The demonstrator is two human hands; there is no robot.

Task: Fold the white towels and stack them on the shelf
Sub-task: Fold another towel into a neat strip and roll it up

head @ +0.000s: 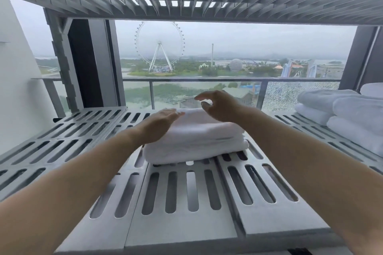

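My left hand [160, 124] flat, fingers straight, at left edge of folded towels [196, 143]; can't tell if touching. My right hand [217, 106] loosely curved above them, grasping nothing. Towels sit mid slatted shelf [182, 227]. Second towel pile [342, 114] far right, cut off by frame edge.

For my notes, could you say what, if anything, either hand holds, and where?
Nothing is held: left hand rests flat against the folded towels; right hand hovers above them.

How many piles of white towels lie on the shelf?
2: middle pile at the shelf centre; right pile at the frame's edge, partly cut off, so more may be hidden.
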